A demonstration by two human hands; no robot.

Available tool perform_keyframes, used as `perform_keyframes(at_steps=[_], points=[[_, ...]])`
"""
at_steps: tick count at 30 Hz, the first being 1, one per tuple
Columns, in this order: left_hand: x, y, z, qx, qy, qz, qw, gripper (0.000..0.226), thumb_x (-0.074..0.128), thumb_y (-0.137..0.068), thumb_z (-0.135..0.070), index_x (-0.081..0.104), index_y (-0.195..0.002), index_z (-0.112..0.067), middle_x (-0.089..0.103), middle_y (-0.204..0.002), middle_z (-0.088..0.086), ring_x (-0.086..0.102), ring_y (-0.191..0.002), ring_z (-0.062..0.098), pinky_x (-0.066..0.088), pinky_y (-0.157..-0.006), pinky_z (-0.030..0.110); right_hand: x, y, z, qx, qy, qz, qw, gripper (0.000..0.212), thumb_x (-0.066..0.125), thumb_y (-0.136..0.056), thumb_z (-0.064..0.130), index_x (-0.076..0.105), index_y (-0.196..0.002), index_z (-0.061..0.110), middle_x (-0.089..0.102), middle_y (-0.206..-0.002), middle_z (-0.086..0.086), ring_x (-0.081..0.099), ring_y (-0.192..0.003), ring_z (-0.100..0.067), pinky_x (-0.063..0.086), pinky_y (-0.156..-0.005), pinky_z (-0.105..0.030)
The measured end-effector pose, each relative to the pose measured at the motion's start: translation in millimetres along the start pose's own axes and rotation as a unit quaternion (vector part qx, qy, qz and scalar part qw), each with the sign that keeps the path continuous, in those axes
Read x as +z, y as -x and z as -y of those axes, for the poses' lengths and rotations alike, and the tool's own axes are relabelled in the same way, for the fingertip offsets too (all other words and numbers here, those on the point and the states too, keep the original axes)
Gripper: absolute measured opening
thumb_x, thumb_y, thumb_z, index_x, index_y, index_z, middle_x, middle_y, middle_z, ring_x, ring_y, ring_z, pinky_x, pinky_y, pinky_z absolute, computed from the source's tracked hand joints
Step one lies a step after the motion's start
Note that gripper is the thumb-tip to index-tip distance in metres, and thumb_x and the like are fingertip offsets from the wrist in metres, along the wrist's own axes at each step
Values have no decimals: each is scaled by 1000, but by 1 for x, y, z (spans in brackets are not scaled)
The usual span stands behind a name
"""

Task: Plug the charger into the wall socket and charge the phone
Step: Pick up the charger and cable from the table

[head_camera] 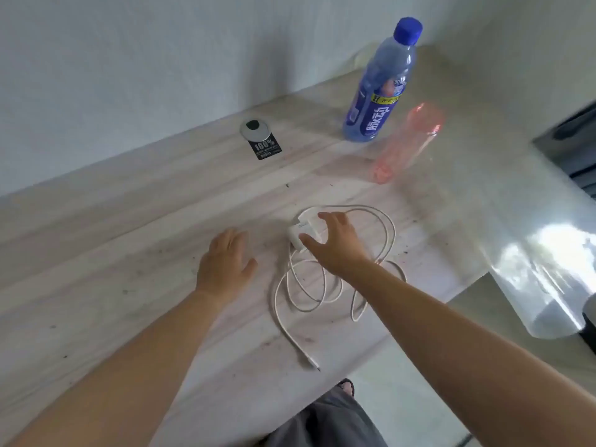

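Observation:
A white charger block (296,237) lies on the pale wooden table (129,221), with its white cable (301,301) looped loosely around and toward me. The cable's free plug end (312,361) rests near the table's front edge. My right hand (335,245) hovers over the charger block with fingers spread, thumb and fingertips on either side of it; whether they touch it is unclear. My left hand (225,262) lies flat on the table just left of the charger, fingers apart, holding nothing. No phone or wall socket shows.
A blue-capped drink bottle (379,88) and a clear pink bottle (406,143) stand at the back right. A round cable grommet (254,129) with a black tag (265,149) sits near the wall. A shiny plastic roll (541,275) lies off the table's right end.

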State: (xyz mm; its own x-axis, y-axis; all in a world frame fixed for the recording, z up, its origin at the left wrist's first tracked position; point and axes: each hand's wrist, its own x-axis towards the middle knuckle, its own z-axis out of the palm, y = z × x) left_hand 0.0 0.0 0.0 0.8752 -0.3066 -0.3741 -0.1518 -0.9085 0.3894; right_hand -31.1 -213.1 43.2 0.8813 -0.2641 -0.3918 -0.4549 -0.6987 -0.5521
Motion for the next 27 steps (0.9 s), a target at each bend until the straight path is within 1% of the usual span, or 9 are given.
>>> perform_keyframes(at_steps=[2,5,8,11,15,20,24,25,27], points=[[6,-4,4,28,-33,-23,999,59,56,-83,-29,42,-136,-7,36,-147,21,35,-134,37,36,-104,48,16,-10,2,6,23,15,1000,76,58,-80,51,30,-141,16,31,-147,-7,34,-131,-28,34,-104,-41],[21,1,14,57,-58,-50,995,58,43,-81,-34,48,-132,-8,41,-144,23,42,-130,40,39,-101,49,41,-11,0,29,45,11,999,87,61,-71,55,23,-142,23,29,-146,-2,29,-132,-26,35,-101,-46],[26,1,20,63,-54,-56,995,60,38,-82,-38,44,-136,-11,37,-148,20,38,-134,38,36,-102,49,56,-7,-7,32,55,-15,998,105,64,-61,63,11,-145,28,23,-149,1,19,-136,-21,29,-105,-47],[34,0,22,60,-52,-62,995,60,38,-84,-38,39,-139,-15,32,-151,16,32,-138,33,30,-105,48,64,0,-13,30,79,-29,996,114,64,-58,66,1,-146,31,24,-146,0,19,-133,-20,30,-104,-44],[39,0,26,62,-70,-79,993,58,40,-86,-40,37,-140,-18,32,-152,11,32,-139,27,26,-105,42,66,0,-16,14,49,-46,998,109,68,-62,56,6,-146,30,29,-138,-4,23,-122,-20,33,-101,-37],[40,-1,25,59,-68,-77,993,59,38,-86,-40,35,-141,-19,30,-153,9,29,-140,25,25,-106,43,58,-3,-19,3,26,-35,999,99,71,-60,42,15,-142,34,33,-130,-1,32,-112,-20,37,-90,-28],[37,0,26,58,-58,-66,994,59,35,-87,-43,34,-141,-19,31,-153,11,29,-140,28,26,-106,44,52,1,-21,12,53,-9,998,92,71,-62,28,19,-138,32,34,-126,-6,48,-102,-26,43,-67,-28],[35,0,25,57,-54,-65,995,59,35,-86,-42,36,-140,-19,32,-152,11,30,-139,29,27,-106,45,51,2,-22,8,63,-7,998,90,69,-62,24,20,-137,31,35,-125,-8,50,-100,-28,43,-64,-28],[30,0,21,58,-48,-57,995,60,35,-85,-42,38,-140,-17,33,-152,13,30,-139,31,28,-105,48,49,4,-24,6,74,-1,997,86,65,-65,16,21,-138,26,36,-125,-11,52,-99,-32,42,-65,-30]])
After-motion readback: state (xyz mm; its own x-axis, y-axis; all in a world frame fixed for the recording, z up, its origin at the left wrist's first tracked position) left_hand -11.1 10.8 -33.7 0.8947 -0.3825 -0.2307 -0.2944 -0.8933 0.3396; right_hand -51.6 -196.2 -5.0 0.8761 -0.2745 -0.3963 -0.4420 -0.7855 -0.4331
